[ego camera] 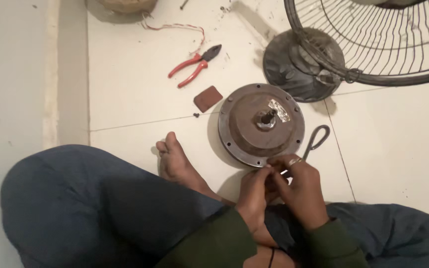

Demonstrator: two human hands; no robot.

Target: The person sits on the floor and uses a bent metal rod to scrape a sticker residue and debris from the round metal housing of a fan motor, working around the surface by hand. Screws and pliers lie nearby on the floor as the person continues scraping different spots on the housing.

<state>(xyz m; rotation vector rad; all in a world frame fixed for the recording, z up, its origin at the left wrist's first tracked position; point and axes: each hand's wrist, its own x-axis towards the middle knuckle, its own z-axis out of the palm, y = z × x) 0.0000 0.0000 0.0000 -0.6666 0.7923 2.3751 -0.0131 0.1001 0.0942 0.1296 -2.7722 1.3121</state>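
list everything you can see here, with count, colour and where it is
motor housing: 1, rusty brown disc with centre shaft, floor, just beyond the hands
metal tool: 1, dark looped handle, right of the housing, by the right hand
pliers: 1, red handles, floor, upper middle
small block: 1, reddish brown, left of the housing
fan guard: 1, dark wire, top right
wire: 1, red-white, top
bare foot: 1, left of the housing
left hand: 1, fingertips meeting the right
right hand: 1, ring on a finger
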